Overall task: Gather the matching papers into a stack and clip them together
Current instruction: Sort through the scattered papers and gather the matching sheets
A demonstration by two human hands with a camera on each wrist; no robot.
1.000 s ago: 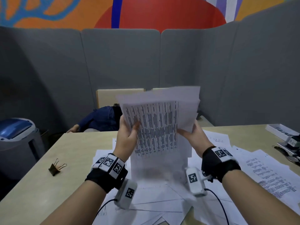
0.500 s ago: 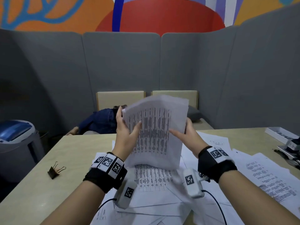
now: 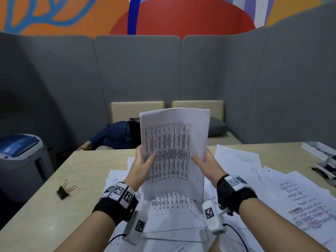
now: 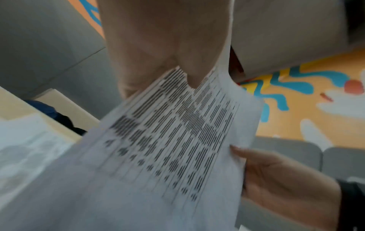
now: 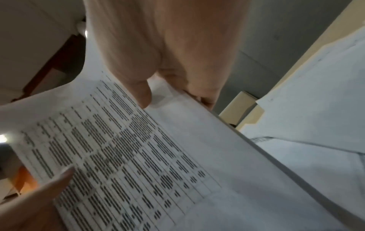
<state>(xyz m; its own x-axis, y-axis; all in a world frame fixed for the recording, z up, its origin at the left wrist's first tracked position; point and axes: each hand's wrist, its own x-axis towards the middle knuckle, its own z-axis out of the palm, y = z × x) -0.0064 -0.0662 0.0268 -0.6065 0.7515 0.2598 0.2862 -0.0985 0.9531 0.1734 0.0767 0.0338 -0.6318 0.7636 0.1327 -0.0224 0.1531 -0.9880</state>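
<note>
A stack of table-printed papers [image 3: 174, 153] stands upright above the desk, its bottom edge just over the loose sheets. My left hand [image 3: 143, 160] grips its left edge, thumb on the front. My right hand [image 3: 205, 161] holds the right edge the same way. The left wrist view shows the papers [image 4: 177, 140] pinched under my left thumb, and the right wrist view shows the stack [image 5: 138, 156] with several aligned sheet edges. One more table-printed sheet [image 3: 171, 202] lies flat under the stack. A black binder clip [image 3: 64, 190] sits on the bare desk to the left.
Loose printed sheets [image 3: 283, 193] cover the desk's middle and right. A white tray [image 3: 316, 150] and a dark tool [image 3: 325, 170] sit at the far right edge. A grey bin [image 3: 20, 160] stands left of the desk [image 3: 36, 215]. Grey partition panels and a bench lie behind.
The uneven, fanned sheets have been squared into an aligned stack. The stack dropped toward the desk and now stands upright again, both hands still on its sides.
</note>
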